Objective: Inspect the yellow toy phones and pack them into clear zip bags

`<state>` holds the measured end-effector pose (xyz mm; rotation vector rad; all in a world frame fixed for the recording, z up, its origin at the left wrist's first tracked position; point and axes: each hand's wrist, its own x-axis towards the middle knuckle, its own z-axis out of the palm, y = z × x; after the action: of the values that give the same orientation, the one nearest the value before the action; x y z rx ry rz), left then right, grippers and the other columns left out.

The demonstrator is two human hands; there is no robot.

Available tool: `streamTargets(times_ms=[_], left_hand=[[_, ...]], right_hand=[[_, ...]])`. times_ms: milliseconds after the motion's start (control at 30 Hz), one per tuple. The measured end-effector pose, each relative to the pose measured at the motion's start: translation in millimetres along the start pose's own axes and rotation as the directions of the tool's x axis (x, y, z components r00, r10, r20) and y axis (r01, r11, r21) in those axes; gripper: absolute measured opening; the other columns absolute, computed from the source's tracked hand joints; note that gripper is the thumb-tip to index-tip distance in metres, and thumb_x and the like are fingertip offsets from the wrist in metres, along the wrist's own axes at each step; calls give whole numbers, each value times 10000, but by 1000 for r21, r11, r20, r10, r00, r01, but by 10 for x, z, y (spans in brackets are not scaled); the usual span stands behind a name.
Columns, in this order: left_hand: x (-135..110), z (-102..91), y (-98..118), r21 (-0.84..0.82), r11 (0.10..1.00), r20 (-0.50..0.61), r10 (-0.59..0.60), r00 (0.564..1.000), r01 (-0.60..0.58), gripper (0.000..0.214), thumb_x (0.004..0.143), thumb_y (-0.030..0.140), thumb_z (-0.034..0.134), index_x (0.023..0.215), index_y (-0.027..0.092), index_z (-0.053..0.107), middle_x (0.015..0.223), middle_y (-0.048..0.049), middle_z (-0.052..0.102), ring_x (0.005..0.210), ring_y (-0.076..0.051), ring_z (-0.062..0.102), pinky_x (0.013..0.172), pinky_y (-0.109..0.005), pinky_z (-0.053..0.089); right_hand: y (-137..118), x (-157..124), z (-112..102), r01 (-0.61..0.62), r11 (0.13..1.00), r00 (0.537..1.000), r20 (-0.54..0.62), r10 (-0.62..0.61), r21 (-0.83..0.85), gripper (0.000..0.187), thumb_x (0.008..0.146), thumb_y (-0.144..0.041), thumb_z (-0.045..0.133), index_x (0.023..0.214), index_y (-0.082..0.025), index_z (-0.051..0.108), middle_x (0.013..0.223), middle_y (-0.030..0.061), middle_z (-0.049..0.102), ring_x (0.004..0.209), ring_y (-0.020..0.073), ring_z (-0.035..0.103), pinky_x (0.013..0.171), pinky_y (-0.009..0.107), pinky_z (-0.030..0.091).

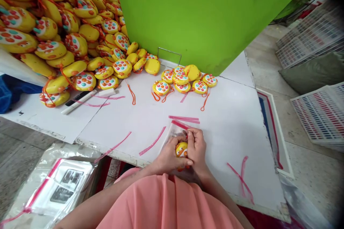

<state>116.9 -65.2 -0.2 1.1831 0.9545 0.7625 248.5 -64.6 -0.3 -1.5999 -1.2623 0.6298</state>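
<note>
My left hand [168,155] and my right hand [197,148] are closed together around one yellow toy [181,149] with coloured buttons, near the front edge of the white table [231,121]. A clear plastic bag [175,131] with a pink strip lies under and just beyond my fingers. The toy is partly hidden by both hands. A small group of the same yellow toys [182,78] with orange cords lies further back on the table.
A large heap of yellow toys [61,25] fills the back left. A green board [204,14] stands behind the table. Pink strips [153,145] lie scattered on the table. Stacked bags [61,186] sit low left; white crates [319,114] stand right.
</note>
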Motion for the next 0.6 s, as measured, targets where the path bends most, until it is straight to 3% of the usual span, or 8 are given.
streamTargets(times_ms=[200, 433, 600], left_hand=[[1, -17, 5, -192, 967, 7, -168, 986, 166, 636, 615, 166, 786, 1184, 190, 502, 1067, -53, 599, 905, -188, 609, 816, -326, 501], [7, -17, -38, -266, 954, 24, -140, 990, 141, 645, 637, 167, 781, 1203, 214, 475, 1007, -23, 604, 841, -157, 623, 767, -293, 517], [-5, -13, 4, -254, 957, 28, -138, 990, 141, 628, 649, 176, 770, 1203, 212, 475, 1009, -25, 604, 858, -163, 621, 774, -297, 515]], right_hand=[[-24, 91, -101, -24, 999, 999, 26, 23, 29, 135, 934, -300, 447, 964, -207, 540, 853, 30, 645, 716, 156, 610, 650, 286, 502], [85, 125, -273, -169, 975, 971, 192, 140, 146, 350, 900, -330, 504, 1230, -211, 510, 984, 63, 656, 821, 172, 635, 729, 314, 528], [82, 96, -297, -186, 965, 959, 246, 138, 185, 379, 894, -305, 512, 1261, -209, 504, 990, 64, 673, 812, 166, 653, 718, 304, 547]])
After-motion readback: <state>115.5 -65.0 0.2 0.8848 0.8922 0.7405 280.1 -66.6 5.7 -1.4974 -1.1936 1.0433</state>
